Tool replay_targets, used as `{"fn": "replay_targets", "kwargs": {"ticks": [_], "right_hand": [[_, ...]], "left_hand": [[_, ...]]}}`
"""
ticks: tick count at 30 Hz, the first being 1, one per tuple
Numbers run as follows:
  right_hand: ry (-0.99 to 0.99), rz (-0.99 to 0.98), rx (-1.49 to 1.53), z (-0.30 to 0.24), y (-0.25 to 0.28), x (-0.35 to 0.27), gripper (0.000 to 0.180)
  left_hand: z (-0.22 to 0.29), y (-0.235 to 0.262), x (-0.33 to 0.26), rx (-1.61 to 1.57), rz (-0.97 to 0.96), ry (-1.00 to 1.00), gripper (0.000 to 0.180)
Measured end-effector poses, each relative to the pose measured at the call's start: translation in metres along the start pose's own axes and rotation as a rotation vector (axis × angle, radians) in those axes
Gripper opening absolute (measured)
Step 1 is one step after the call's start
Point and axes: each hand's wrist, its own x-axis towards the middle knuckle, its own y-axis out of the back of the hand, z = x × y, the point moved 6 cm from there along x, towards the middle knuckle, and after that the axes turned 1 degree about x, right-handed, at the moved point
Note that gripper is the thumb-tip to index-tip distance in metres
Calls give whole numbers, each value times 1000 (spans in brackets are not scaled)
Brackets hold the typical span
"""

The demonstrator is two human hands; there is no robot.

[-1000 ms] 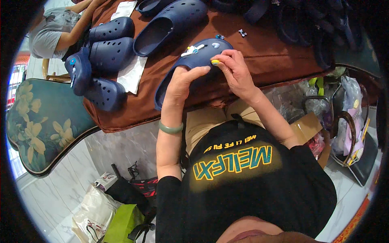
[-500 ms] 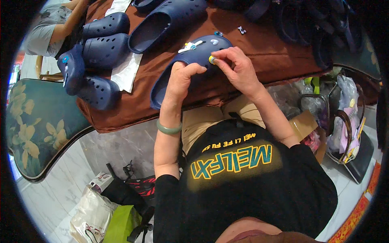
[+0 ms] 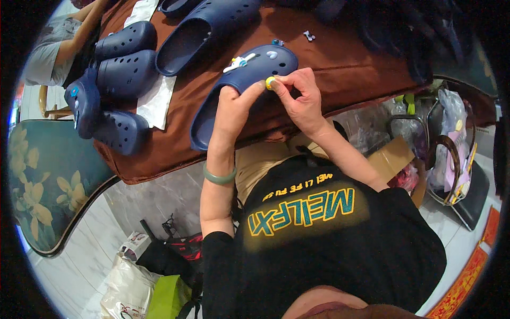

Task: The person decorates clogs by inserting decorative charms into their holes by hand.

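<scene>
A navy clog (image 3: 254,68) with round holes lies on the brown cloth in front of me, toe toward the far right. My left hand (image 3: 232,109) grips its upper, the fingers hidden inside the opening and the thumb stretched along the outside. Between my right hand's (image 3: 300,98) thumb and index finger is a small yellow shoe charm (image 3: 270,83), held at the clog's near side close to my left thumb tip. A white figure charm (image 3: 236,64) and a pale heart-shaped charm (image 3: 272,55) sit on the clog. Beyond the toe lie a blue charm (image 3: 277,42) and a white charm (image 3: 309,36).
Several other navy clogs (image 3: 126,73) stand at the left, beside white paper (image 3: 156,103); one large clog (image 3: 204,34) lies farther back. More dark clogs crowd the far right. Another person's arm (image 3: 79,37) shows far left. A cardboard box (image 3: 392,158) and bags stand below the table.
The yellow charm and my right hand have moved slightly left and down along the clog. My left thumb has straightened toward the charm. The whole view has shifted a little.
</scene>
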Motion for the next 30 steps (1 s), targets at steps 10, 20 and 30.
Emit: {"fn": "replay_targets", "kwargs": {"ticks": [10, 20, 30], "right_hand": [[208, -26, -58, -5, -1, 2, 24], [257, -60, -128, -6, -1, 5, 23], [165, -162, -136, 24, 30, 43, 15]], "left_hand": [[1, -3, -4, 139, 46, -31, 22], [7, -4, -1, 151, 9, -32, 23], [8, -1, 1, 150, 77, 47, 24]]}}
